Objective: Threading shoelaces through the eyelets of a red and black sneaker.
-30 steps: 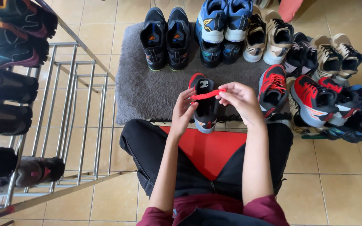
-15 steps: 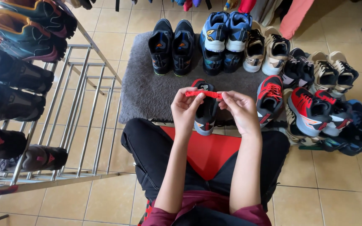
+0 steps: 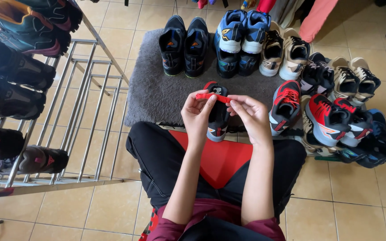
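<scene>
- The thin red shoelace (image 3: 212, 96) is stretched taut between my two hands, just above the black low sneaker with red trim (image 3: 217, 114) that lies on the near edge of the grey shaggy mat (image 3: 157, 96).
- My left hand (image 3: 197, 114) pinches the lace's left end between thumb and fingertips, the other fingers curled in.
- My right hand (image 3: 251, 116) pinches the right end the same way.
- As I judge it, the lace is not threaded into the shoe yet; lacing remains.
- Far on the mat stand paired sneakers; right, a heap of red-and-black ones (image 3: 331, 118).
- Left, a metal shoe rack (image 3: 90, 129) holds dark shoes.
</scene>
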